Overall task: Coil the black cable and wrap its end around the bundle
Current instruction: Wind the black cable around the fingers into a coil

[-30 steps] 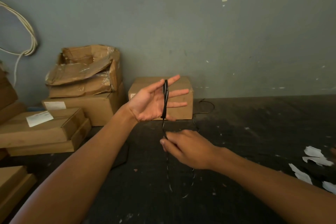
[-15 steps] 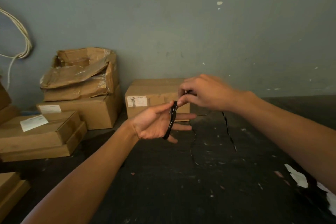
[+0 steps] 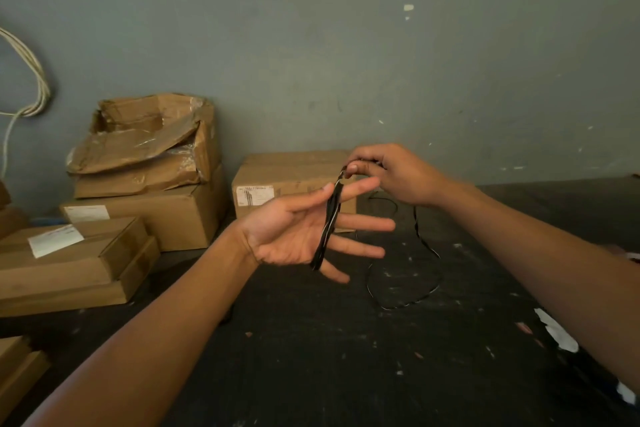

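Observation:
The black cable [image 3: 328,227] is wound in several turns across my left hand [image 3: 294,236], from the index finger down to the little finger. That hand is held palm up with its fingers spread and the coil looped over them. My right hand [image 3: 391,173] is just above the left index finger, pinching the cable at the top of the coil. From the right hand a loose length of cable [image 3: 424,250] hangs down and curves over the dark floor.
A cardboard box [image 3: 291,180] stands against the grey wall behind my hands. More boxes [image 3: 145,163] are stacked at the left, with flat ones [image 3: 69,263] in front. A white cord [image 3: 31,80] hangs on the wall. Paper scraps [image 3: 557,329] lie at the right.
My right hand came up from below the left hand to above its fingers, carrying the cable over the coil. The loose cable trails to the right now.

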